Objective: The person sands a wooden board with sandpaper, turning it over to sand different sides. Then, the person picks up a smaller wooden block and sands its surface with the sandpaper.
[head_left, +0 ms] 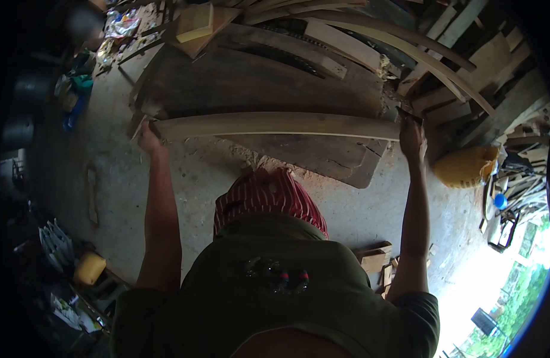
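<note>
A long, slightly curved wooden plank (pixel 275 124) spans the view between my two hands, above a dark wooden board. My left hand (pixel 148 138) is closed around its left end. At the other end, my right hand (pixel 412 143) is wrapped round the plank's tip, with a small dark edge showing above the fingers. Under and behind the plank lies the dark board (pixel 227 83), its pointed corner reaching toward the lower right. Wood shavings (pixel 310 178) lie on the floor by the board's near edge.
Curved and straight wood pieces (pixel 400 45) are piled at the top right. A yellow container (pixel 467 167) stands right of my right hand. Small wood blocks (pixel 373 260) lie near my right elbow. Another yellow container (pixel 90 268) is at the lower left.
</note>
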A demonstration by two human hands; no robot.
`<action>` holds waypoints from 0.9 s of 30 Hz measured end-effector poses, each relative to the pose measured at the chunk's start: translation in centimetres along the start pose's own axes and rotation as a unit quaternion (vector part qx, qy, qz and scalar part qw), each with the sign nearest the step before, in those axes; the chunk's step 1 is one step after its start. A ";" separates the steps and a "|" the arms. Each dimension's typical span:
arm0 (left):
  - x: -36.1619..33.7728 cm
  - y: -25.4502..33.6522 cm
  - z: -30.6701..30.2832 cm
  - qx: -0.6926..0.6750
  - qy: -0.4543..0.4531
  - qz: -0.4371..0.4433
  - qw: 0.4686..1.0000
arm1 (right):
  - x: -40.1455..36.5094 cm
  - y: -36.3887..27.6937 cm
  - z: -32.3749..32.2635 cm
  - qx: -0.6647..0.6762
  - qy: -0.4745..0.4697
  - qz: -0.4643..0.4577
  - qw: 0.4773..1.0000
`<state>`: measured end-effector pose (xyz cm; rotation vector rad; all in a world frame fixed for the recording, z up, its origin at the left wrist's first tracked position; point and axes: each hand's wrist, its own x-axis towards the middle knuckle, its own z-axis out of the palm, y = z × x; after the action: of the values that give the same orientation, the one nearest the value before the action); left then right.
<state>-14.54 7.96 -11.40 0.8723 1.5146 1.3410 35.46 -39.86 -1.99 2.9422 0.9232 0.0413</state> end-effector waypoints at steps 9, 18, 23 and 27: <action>-1.9 1.2 0.7 0.031 0.049 -0.001 0.998 | 0.1 2.7 0.9 -0.039 -0.005 0.064 0.997; 0.7 -1.0 0.0 0.025 0.020 -0.008 0.999 | -6.2 -10.5 -2.2 0.156 0.061 -0.111 0.980; -1.3 0.7 0.7 0.014 0.035 -0.042 0.998 | -4.5 -5.3 -2.1 0.051 0.039 0.009 0.998; -0.8 0.2 0.7 -0.031 0.020 -0.033 0.999 | -6.4 -14.8 -2.0 0.002 0.032 -0.112 0.993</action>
<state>-13.63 7.50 -11.02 0.7544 1.5110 1.3567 21.70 -31.31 -1.02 2.8355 1.2577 0.1232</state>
